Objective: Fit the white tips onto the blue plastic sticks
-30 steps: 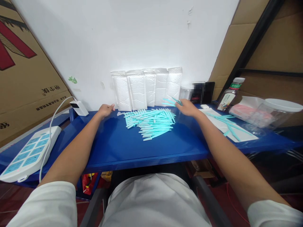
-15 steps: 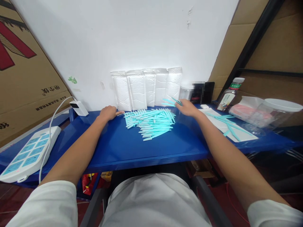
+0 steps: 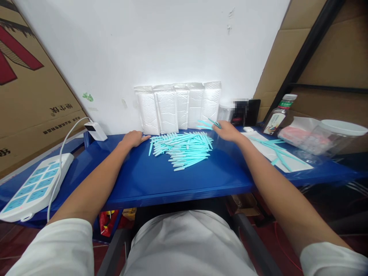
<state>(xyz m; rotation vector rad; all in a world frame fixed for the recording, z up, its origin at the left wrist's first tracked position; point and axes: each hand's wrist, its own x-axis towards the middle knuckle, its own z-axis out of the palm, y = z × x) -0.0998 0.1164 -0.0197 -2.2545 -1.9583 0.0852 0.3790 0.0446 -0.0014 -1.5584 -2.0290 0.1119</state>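
A heap of turquoise swab sticks (image 3: 189, 147) with pale tips lies on the blue table. At its left edge, my left hand (image 3: 134, 138) rests with one finger stretched toward the pile, its tip by the end of a single stick (image 3: 150, 147) lying slightly apart. No held thing shows in that hand; its other fingers are partly hidden. My right hand (image 3: 227, 131) is closed behind the heap's right side. From it stick out several turquoise swab sticks (image 3: 204, 124) and a darker, pointed tool (image 3: 214, 122), perhaps tweezers.
White padded pouches (image 3: 168, 111) lean on the wall behind the heap. To the right are a clear jar (image 3: 225, 112), a bottle (image 3: 278, 115), a white sheet with sticks (image 3: 299, 165) and a lidded tub (image 3: 339, 134). A power strip (image 3: 37, 186) lies left.
My left hand has shifted slightly at the heap's left edge. One stick there now stands out apart from the others. My right hand has stayed nearly still.
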